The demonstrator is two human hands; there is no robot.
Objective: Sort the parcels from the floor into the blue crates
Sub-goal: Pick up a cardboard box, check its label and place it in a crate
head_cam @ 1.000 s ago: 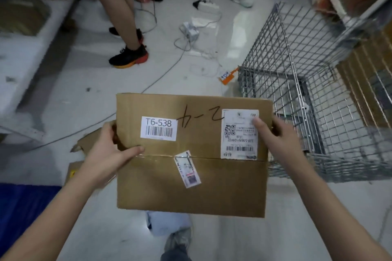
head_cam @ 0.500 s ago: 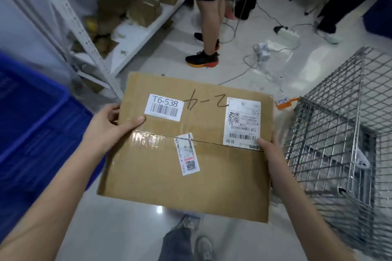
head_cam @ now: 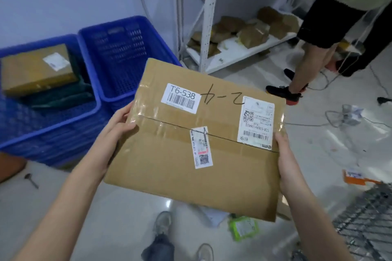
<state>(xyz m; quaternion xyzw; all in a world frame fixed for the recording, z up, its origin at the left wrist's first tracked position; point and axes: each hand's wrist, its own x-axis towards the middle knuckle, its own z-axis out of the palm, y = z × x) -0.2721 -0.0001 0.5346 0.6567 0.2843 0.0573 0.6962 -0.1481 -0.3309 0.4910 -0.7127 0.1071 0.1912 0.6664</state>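
A flat brown cardboard parcel (head_cam: 169, 176) labelled T6-538 is held in the air in front of me, tilted. My left hand (head_cam: 118, 127) grips its left edge with the thumb on top. My right hand (head_cam: 283, 150) grips its right edge beside the white shipping label. Two blue crates stand by the wall at the left. The near left blue crate (head_cam: 53, 133) holds a brown box and dark green packets. The other blue crate (head_cam: 118, 48) beside it shows nothing inside; the parcel's far corner overlaps its right rim.
A white metal shelf (head_cam: 233, 53) with brown parcels stands behind. A person's legs (head_cam: 305, 65) stand at the right, cables on the floor beyond. A wire cage (head_cam: 369, 218) sits at lower right. A green packet (head_cam: 244, 229) and an orange tag (head_cam: 356, 178) lie on the floor.
My view and the parcel have swung left, away from the wire cage toward the blue crates, which now appear in full. Both hands keep their hold on the parcel.
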